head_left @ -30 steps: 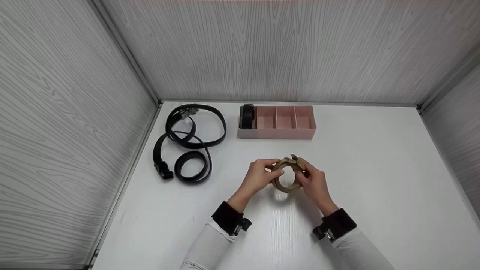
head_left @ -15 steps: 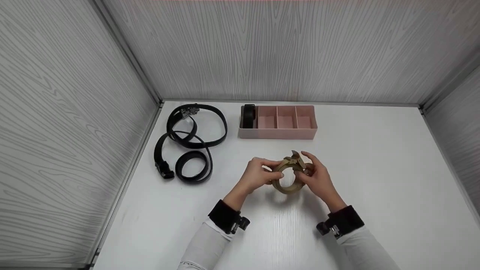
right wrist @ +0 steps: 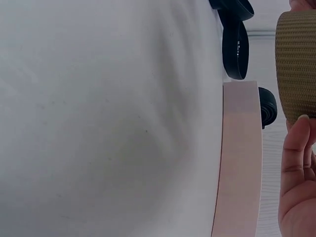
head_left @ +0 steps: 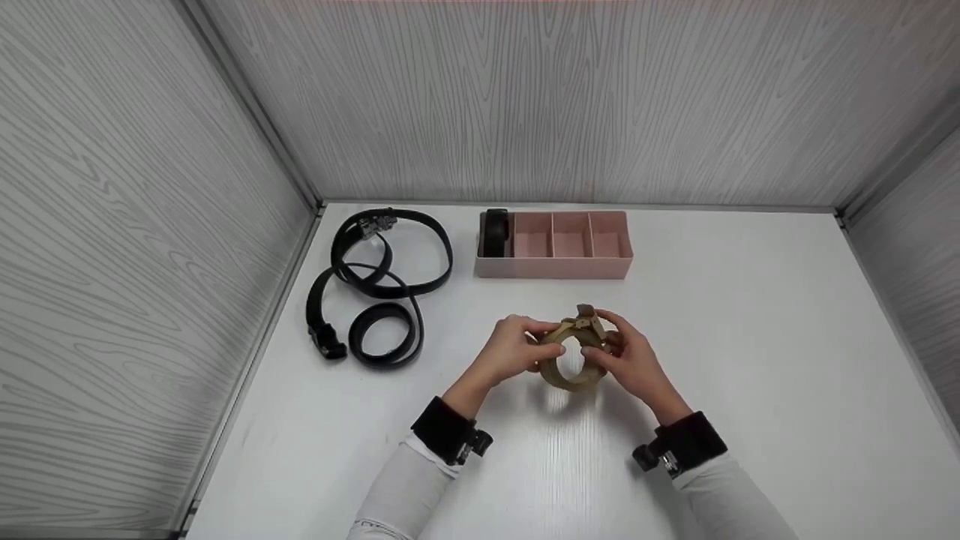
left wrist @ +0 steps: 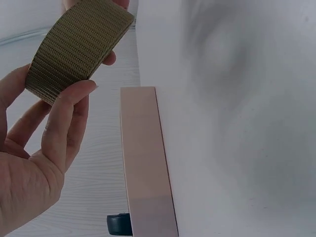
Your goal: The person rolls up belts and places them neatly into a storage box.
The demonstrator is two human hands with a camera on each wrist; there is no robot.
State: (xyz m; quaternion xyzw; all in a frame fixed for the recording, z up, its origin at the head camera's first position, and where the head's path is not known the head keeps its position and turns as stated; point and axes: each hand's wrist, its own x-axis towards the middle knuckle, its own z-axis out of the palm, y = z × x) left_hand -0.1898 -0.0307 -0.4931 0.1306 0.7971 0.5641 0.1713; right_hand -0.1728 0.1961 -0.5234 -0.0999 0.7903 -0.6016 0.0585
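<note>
A tan woven belt (head_left: 568, 381), rolled into a ring with its buckle (head_left: 586, 319) at the top, is held up above the table between both hands. On its left side the left hand (head_left: 511, 350) pinches the coil, thumb inside the ring. The right hand (head_left: 634, 367) grips the opposite side near the buckle, its thumb also at the ring's inner edge. Close up in the left wrist view, the ribbed webbing of the belt (left wrist: 74, 49) shows with fingers at its lower edge. The right wrist view catches only part of the belt (right wrist: 297, 64) at its edge.
A pink box (head_left: 555, 268) with several compartments stands behind the hands; a rolled black belt (head_left: 496, 234) sits in its leftmost one. Black belts (head_left: 382, 360) lie loosely looped on the table's left. Grey wood-grain panels (head_left: 555, 105) wall the back and sides.
The right hand has shifted slightly right and changed its hold by the buckle. The coil has tilted a little, with the buckle's flap now standing upright. The left hand keeps its pinch.
</note>
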